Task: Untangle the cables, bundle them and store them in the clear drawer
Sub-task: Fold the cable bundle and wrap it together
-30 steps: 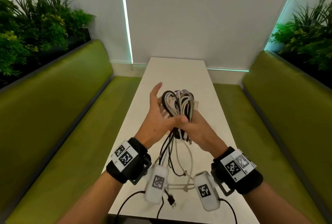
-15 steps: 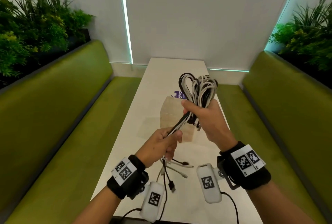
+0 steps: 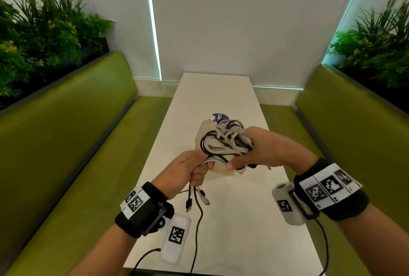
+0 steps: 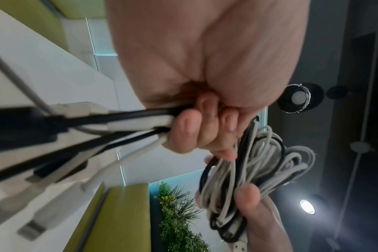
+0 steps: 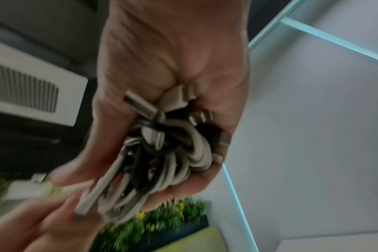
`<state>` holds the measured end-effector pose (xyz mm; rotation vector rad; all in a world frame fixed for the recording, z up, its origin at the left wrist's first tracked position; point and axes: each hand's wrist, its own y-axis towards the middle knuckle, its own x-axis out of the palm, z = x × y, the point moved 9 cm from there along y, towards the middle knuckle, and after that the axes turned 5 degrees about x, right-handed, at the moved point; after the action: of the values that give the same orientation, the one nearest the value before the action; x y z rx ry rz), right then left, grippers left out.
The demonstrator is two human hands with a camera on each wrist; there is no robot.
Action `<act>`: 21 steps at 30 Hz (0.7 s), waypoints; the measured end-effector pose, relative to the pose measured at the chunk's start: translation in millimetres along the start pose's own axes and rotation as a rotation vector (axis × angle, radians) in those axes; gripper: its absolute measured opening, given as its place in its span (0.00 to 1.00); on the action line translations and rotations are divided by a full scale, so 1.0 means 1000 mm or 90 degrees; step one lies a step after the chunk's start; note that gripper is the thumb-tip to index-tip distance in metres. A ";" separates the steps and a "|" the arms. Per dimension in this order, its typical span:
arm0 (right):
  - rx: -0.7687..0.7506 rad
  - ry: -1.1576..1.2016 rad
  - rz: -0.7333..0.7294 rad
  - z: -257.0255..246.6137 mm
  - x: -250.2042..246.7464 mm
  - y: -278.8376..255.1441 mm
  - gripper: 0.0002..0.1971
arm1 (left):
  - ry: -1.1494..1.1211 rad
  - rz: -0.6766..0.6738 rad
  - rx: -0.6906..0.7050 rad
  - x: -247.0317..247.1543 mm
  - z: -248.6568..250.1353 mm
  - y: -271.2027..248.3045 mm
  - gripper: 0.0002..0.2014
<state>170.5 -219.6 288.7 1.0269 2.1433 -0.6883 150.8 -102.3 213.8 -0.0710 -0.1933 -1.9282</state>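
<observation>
1. Head view: I saw both hands raised above the white table (image 3: 221, 220). My right hand (image 3: 274, 149) was wrapped around a looped bundle of black and white cables (image 3: 223, 140), fingers curled over the coils and thumb underneath. My left hand (image 3: 186, 169) was closed in a fist around the loose tails of the same cables, just beside the right hand, and the plug ends (image 3: 194, 200) hung below that fist, above the tabletop. Behind the bundle, a pale box-like object (image 3: 204, 131) stood on the table with a purple label (image 3: 219, 116) beyond it; I could not tell whether that was the clear drawer. Green benches (image 3: 73, 143) ran along both sides.

2. Left wrist view: the left hand (image 4: 194, 85) had its fingers (image 4: 184, 129) curled tight over several black and white cable tails (image 4: 119, 122), which ran out to the left, blurred. The coiled bundle (image 4: 255, 170) sat just beyond, pinned by the right hand's thumb (image 4: 247, 196).

3. Right wrist view: the right hand (image 5: 173, 68) cupped the coils (image 5: 179, 156) in its palm, fingers bent around them, with several metal connectors (image 5: 138, 105) poking up near the palm. The left hand (image 5: 54, 225) was a blur at lower left, touching the bundle's end.
</observation>
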 end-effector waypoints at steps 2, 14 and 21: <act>0.016 0.043 -0.038 0.001 0.013 0.002 0.13 | -0.018 0.009 0.003 0.003 0.005 0.001 0.19; -0.070 -0.222 0.061 0.005 0.003 0.002 0.04 | -0.166 -0.269 -0.126 0.027 0.000 -0.008 0.33; -0.176 -0.594 0.029 -0.023 0.039 0.009 0.07 | 0.057 -0.301 -0.232 0.041 -0.011 -0.001 0.39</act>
<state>152.0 -180.3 273.4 0.4505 1.3348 -0.6479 135.0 -142.0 208.4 -0.1940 0.2241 -2.4136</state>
